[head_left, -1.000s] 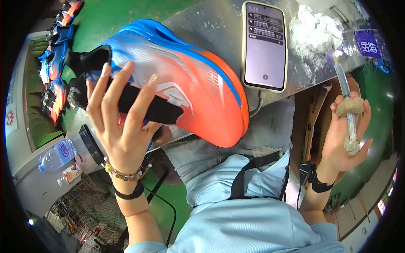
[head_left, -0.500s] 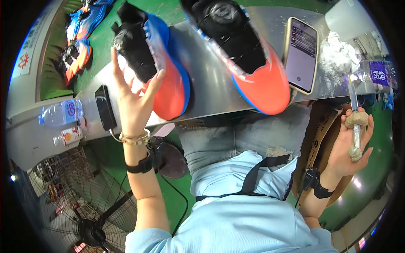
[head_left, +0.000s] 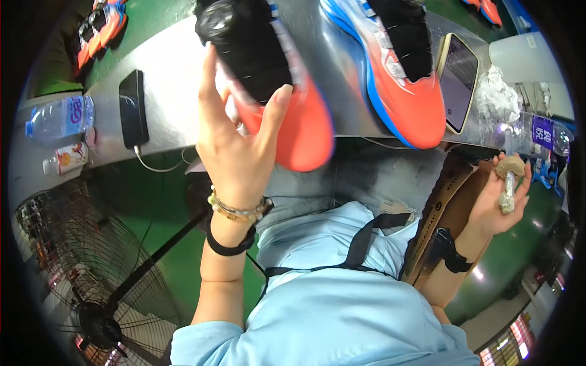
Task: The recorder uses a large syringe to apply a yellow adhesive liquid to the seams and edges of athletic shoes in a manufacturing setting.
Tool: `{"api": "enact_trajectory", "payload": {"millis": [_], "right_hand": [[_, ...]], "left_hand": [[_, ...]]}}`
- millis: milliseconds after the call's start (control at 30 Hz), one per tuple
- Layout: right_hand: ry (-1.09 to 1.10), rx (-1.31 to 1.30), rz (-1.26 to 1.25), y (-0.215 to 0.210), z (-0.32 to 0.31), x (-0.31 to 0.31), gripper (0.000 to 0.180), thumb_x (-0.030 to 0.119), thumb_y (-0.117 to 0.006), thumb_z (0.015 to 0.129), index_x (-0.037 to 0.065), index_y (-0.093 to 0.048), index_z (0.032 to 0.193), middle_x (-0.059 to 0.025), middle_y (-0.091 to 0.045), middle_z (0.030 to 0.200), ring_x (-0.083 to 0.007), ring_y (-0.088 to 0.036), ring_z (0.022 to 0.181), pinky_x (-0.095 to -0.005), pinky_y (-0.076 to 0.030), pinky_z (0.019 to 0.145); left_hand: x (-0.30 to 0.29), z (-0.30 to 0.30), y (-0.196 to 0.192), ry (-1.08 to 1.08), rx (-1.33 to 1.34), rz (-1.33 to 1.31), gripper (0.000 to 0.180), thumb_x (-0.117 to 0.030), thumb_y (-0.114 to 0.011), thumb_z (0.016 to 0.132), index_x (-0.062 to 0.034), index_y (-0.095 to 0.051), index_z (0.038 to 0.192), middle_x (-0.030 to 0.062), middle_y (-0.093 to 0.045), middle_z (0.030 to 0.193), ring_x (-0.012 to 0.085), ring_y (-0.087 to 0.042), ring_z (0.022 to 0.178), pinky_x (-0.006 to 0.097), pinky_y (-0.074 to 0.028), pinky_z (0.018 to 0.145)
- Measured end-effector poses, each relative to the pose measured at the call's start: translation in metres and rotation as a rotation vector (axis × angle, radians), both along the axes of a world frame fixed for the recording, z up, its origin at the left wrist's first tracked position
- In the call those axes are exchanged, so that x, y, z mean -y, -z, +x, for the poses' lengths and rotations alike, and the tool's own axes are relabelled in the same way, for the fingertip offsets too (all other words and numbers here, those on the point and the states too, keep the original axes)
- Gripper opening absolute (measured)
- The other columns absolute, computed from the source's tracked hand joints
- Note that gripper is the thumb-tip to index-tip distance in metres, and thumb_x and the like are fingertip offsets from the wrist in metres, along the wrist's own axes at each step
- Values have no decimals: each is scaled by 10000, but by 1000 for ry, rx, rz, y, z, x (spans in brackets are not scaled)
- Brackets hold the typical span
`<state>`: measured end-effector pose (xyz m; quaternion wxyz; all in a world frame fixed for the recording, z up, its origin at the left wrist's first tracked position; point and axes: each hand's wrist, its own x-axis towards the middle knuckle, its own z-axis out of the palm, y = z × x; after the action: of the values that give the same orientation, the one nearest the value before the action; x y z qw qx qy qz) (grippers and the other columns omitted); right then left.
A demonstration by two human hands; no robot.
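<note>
My left hand (head_left: 235, 152) grips the side of an orange, white and blue sneaker (head_left: 308, 131). Its thumb lies near the lacing and its index finger stretches along the side toward the heel; the other fingers are partly hidden. Black lining or stuffing fills the shoe's opening. To its right, on the metal bench, rests a matching sneaker (head_left: 409, 107). My right hand (head_left: 493, 204), palm up off the bench's near edge, holds a slim rod tool (head_left: 506, 194) with a wrapped handle and a tan round collar. The tool's far end is blurred.
On the metal bench (head_left: 168, 61) are a black phone (head_left: 133, 110) on a cable, a cream-cased phone (head_left: 458, 82), crumpled white tissue (head_left: 497, 94) and plastic bottles (head_left: 64, 117). A cardboard box (head_left: 442, 222) stands below, right of my lap. A fan (head_left: 101, 320) stands lower left.
My left hand and its sneaker have moved right, closer to the other sneaker. The right hand and tool have shifted slightly up. The whole view has also shifted.
</note>
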<state>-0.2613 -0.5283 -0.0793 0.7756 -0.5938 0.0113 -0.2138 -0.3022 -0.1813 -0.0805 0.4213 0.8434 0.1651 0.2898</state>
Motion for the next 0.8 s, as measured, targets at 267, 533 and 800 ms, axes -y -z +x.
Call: {"api": "enact_trajectory", "payload": {"millis": [267, 533, 800], "right_hand": [[-65, 7, -92, -5, 7, -18, 565, 405, -368, 885, -8, -339, 1271, -248, -371, 1260, -405, -427, 1122, -493, -299, 1002], [-49, 20, -120, -6, 5, -19, 569, 410, -374, 885, -13, -344, 1265, -242, -383, 1248, -398, -438, 1109, -494, -302, 1000], [-8, 31, -116, -4, -7, -7, 565, 407, -356, 899, -27, -338, 1261, -224, -405, 1214, -379, -452, 1099, -482, -331, 984]], "left_hand": [[-16, -23, -3, 87, 53, 28, 422, -6, -580, 825, -4, -437, 1222, 129, -543, 1172, 165, -588, 989, 190, -524, 588], [-69, 32, -45, 185, 336, 866, 352, -103, -683, 755, -47, -588, 1089, 92, -592, 1088, 190, -580, 952, 285, -474, 789], [-46, 76, -60, 668, 74, 392, 487, -225, -721, 744, -80, -527, 1167, 83, -463, 957, 186, -513, 876, 288, -455, 776]]}}
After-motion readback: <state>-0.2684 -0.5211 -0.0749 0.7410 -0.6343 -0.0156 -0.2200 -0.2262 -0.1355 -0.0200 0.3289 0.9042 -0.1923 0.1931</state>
